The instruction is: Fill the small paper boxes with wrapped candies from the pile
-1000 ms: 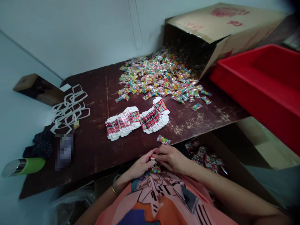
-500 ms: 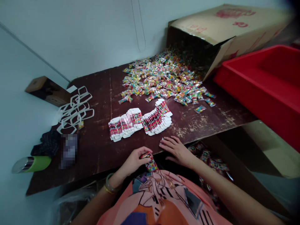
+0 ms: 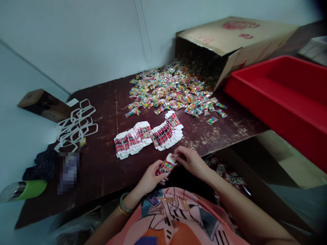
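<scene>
My left hand (image 3: 150, 177) is closed around a small printed box (image 3: 168, 165), red with colourful dots, near the table's front edge. The white flap at the box's upper end stands open. My right hand (image 3: 192, 161) pinches at that flap with thumb and fingers. Just beyond my hands lie two fanned rows of flattened boxes, a left row (image 3: 133, 139) and a right row (image 3: 168, 132), with white flaps. Farther back spreads a heap of small clear packets (image 3: 171, 90) with colourful sweets inside.
A cardboard carton (image 3: 237, 32) lies on its side at the back right, its mouth towards the packets. To the right is a red tray (image 3: 255, 90). White frames (image 3: 76, 126), a wooden block (image 3: 43, 105) and a green bottle (image 3: 33, 189) are on the left. Below the table, a box holds printed packs (image 3: 230, 177).
My left hand has raised the box and tilted it to the right. My right hand has moved from the table edge to the box's flap. The view has shifted slightly.
</scene>
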`<state>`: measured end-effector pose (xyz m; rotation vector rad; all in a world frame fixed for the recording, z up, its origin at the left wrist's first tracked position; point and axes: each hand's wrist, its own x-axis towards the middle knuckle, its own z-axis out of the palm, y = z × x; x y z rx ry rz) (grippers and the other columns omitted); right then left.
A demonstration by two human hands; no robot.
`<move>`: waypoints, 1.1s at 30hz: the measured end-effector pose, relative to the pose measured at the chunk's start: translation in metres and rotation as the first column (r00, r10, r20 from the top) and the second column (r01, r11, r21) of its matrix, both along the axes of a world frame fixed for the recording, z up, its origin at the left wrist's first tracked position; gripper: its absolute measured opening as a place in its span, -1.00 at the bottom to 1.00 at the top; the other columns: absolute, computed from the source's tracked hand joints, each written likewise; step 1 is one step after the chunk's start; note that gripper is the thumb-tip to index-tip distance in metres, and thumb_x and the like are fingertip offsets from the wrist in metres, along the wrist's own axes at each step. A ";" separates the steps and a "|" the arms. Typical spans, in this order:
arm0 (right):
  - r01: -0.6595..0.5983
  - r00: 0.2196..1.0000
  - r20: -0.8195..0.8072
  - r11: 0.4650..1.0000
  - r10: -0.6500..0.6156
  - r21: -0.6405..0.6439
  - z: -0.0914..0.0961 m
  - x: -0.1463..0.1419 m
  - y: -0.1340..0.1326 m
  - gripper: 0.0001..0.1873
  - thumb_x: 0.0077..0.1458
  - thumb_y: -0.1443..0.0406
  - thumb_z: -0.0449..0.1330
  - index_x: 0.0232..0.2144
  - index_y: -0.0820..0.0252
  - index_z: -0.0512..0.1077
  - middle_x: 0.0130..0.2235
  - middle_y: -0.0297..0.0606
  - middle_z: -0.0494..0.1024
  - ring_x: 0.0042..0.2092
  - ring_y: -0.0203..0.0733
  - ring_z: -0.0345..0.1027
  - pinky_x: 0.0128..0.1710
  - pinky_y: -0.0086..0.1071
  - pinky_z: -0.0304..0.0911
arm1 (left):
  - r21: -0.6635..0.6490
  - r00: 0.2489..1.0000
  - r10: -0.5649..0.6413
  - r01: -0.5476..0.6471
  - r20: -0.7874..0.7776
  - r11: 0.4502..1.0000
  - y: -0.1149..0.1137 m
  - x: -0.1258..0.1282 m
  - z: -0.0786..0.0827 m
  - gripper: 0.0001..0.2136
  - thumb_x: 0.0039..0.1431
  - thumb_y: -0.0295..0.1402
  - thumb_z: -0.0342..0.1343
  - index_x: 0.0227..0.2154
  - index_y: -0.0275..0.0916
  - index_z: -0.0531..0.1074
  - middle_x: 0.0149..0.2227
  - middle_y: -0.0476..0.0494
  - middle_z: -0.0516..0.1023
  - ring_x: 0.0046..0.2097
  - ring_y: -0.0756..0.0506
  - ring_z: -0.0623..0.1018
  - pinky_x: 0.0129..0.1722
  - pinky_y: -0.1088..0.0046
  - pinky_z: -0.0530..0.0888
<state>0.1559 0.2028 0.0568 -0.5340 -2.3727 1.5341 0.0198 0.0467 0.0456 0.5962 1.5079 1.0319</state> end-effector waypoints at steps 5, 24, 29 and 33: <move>-0.283 0.959 0.002 0.959 0.283 0.006 0.010 0.003 0.009 -0.76 0.14 0.42 0.08 -0.12 0.18 0.34 -0.25 -0.25 0.47 -0.27 -0.26 0.33 -0.24 -0.42 0.24 | 0.020 0.994 -0.087 0.086 0.062 0.996 0.003 0.009 -0.003 -0.67 -0.07 -0.46 0.21 -0.18 -0.28 0.36 -0.27 -0.07 0.46 -0.34 -0.04 0.50 -0.41 0.49 0.45; -0.020 0.999 -0.037 0.373 -0.039 -0.928 -0.015 0.002 -0.012 -0.57 -0.09 0.25 0.36 -0.13 0.23 0.45 -0.35 -0.32 0.49 -0.45 -0.42 0.33 -0.39 -0.49 0.38 | 0.030 0.955 0.115 -0.128 0.274 0.991 0.014 0.002 -0.003 -0.60 0.09 -0.09 0.03 -0.25 -0.37 0.49 -0.38 -0.21 0.57 -0.35 -0.12 0.51 -0.49 0.45 0.45; -0.021 1.000 -0.012 0.364 0.026 -0.931 -0.012 -0.001 -0.006 -0.56 -0.11 0.27 0.37 -0.12 0.22 0.46 -0.27 -0.29 0.53 -0.50 -0.47 0.32 -0.37 -0.47 0.39 | 0.053 0.958 0.113 -0.132 0.263 0.990 0.014 0.003 0.000 -0.57 0.08 -0.08 0.01 -0.23 -0.38 0.50 -0.37 -0.22 0.57 -0.32 -0.15 0.52 -0.45 0.42 0.45; -0.052 0.999 -0.029 0.734 0.044 -0.677 -0.013 -0.007 -0.011 -0.71 -0.01 0.25 0.29 -0.19 0.20 0.50 -0.24 -0.26 0.51 -0.41 -0.35 0.36 -0.41 -0.45 0.36 | 0.119 1.000 0.013 -0.015 0.018 0.993 0.017 0.003 0.004 -0.67 0.06 -0.20 0.08 -0.21 -0.32 0.51 -0.31 -0.16 0.56 -0.29 -0.11 0.47 -0.42 0.49 0.40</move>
